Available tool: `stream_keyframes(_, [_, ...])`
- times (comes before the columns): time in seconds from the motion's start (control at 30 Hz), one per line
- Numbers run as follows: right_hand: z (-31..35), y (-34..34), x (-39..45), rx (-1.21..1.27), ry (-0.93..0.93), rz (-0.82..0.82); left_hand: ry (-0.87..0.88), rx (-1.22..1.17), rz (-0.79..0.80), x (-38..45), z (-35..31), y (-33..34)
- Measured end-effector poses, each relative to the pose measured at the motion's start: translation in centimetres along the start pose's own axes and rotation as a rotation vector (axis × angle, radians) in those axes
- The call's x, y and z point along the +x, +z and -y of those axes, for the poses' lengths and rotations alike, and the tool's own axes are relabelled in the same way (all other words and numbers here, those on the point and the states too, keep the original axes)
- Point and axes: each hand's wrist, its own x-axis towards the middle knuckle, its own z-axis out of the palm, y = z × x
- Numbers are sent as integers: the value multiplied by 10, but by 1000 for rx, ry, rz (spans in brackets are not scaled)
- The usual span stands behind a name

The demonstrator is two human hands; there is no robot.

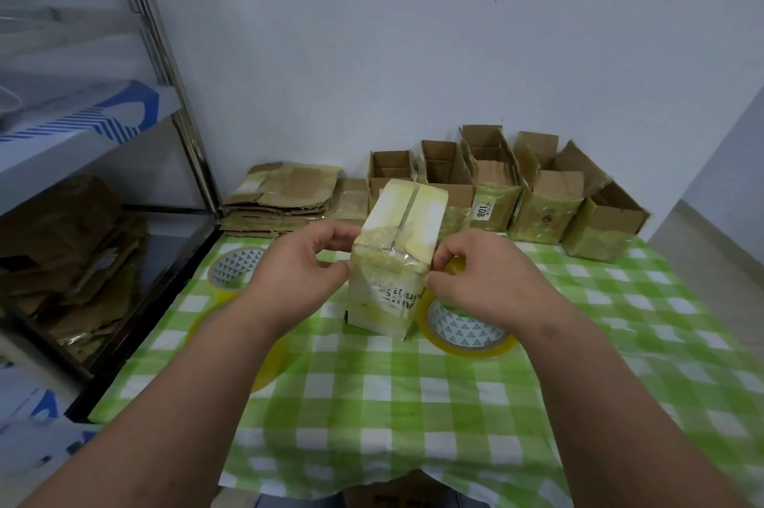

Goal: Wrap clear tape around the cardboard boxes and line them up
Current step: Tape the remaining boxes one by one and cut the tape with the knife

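**Taped box held between both hands over a checked cloth**

Green-and-white checked cloth (413, 404) covers the table, which stands against a pale wall. Over the middle of it a tape-wrapped cardboard box (392, 259) stands upright, tilted a little, its shiny top seam facing the camera and printed lettering on its near face.

That box sits directly between the two hands. At its left edge the left hand (289, 280) has its curled fingers and thumb pinching the upper corner. Pressed close to the box's right edge, the right hand (483, 280) has its fingers curled; it seems to pinch tape or the box's edge, though which one cannot be told.

Just below the right hand, touching the box's lower right corner, lies a roll of clear tape (467, 332). A second roll (235, 268) lies beyond the left wrist.

Along the wall behind stands a row of open cardboard boxes (496, 193), side by side. Left of them lies a stack of flattened cardboard (277, 197). A metal shelf unit (82, 115) stands at the far left.
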Motion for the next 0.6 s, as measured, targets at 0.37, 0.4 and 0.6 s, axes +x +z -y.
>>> stream_keyframes(0.37, [8, 16, -3, -203, -68, -168, 69, 293, -68, 2, 3, 3])
stream_keyframes(0.4, [9, 16, -3, -213, -64, -158, 96, 314, -72, 2, 3, 3])
stream_keyframes(0.6, [14, 8, -2, -257, -48, -77, 225, 435, -94, 6, 2, 8])
